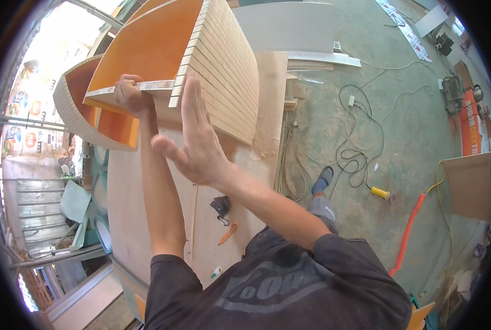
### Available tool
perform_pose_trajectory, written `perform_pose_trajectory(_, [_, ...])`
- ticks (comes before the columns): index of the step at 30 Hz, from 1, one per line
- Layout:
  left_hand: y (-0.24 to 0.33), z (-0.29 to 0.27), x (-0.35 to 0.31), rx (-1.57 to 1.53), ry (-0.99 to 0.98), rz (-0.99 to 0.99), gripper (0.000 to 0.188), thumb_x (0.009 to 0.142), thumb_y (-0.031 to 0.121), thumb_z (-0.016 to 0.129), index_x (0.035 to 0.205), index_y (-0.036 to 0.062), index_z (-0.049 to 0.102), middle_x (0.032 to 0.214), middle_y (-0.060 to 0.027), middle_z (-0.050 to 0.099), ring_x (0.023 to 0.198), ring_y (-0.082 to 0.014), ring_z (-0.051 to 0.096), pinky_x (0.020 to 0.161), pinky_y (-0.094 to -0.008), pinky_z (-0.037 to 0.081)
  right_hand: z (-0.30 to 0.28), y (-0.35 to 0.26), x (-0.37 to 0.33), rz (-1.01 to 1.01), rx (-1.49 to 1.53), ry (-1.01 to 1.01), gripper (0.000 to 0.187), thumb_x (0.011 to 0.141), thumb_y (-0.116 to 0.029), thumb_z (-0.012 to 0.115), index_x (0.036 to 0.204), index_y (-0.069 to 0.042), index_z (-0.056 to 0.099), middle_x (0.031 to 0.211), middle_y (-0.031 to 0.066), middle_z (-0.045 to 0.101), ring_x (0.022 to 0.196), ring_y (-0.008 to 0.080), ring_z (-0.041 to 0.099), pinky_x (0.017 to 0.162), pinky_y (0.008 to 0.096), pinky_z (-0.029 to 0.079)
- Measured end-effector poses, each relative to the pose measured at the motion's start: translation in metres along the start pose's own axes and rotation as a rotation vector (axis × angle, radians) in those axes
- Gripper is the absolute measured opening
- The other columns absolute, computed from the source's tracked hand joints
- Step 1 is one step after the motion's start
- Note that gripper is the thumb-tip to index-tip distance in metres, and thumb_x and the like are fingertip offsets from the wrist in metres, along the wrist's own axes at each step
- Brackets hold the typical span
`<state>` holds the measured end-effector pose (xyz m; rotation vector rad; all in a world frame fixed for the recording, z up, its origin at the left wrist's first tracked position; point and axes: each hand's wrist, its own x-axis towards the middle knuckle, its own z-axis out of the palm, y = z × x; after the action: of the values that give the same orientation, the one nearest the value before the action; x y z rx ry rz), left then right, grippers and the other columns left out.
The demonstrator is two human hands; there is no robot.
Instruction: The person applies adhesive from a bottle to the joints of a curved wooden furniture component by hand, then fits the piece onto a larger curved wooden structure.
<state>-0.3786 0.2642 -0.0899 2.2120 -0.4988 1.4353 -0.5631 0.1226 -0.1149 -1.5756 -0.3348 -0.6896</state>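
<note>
A large curved wooden shell (223, 71) stands on the workbench, its outer side grooved into narrow slats and its inside orange. My left hand (133, 94) is closed around the pale front edge of a panel on the shell. Beside the slatted corner, my right hand (193, 132) is raised flat, fingers stretched and thumb apart. Its fingertips overlap that corner in the picture, and I cannot tell whether they touch it. Behind and left of the held part sits another slatted curved piece (72, 110), also orange inside.
On the workbench (130, 214) lie a thin wooden strip (194, 220), a black tape measure (220, 206) and an orange-handled knife (228, 234). Loose cables (361, 159), a yellow connector (379, 193) and a red coiled hose (409, 234) lie on the floor to the right.
</note>
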Motion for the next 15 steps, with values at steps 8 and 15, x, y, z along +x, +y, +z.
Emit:
perform_pose_trajectory(8, [-0.013, 0.004, 0.0, -0.064, 0.002, -0.087, 0.023, 0.079, 0.008, 0.045, 0.059, 0.0021, 0.055, 0.067, -0.0089, 0.062, 0.069, -0.0253, 0.052, 0.065, -0.0394, 0.042, 0.003, 0.085, -0.083, 0.355, -0.138, 0.01, 0.107, 0.099, -0.068, 0.049, 0.163, 0.003, 0.0, 0.17, 0.027, 0.005, 0.157, 0.0461, 0.003, 0.127, 0.0518, 0.007])
perform_pose_trajectory(15, [-0.025, 0.001, -0.004, 0.122, 0.054, 0.247, 0.017, 0.077, 0.002, 0.054, 0.061, 0.0064, 0.049, 0.067, -0.0077, 0.061, 0.066, -0.0253, 0.056, 0.061, -0.0409, 0.043, -0.02, 0.041, -0.045, 0.381, -0.283, -0.13, 0.107, 0.098, -0.071, 0.046, 0.163, 0.002, 0.003, 0.17, 0.0272, 0.005, 0.157, 0.0457, -0.002, 0.125, 0.0581, 0.003])
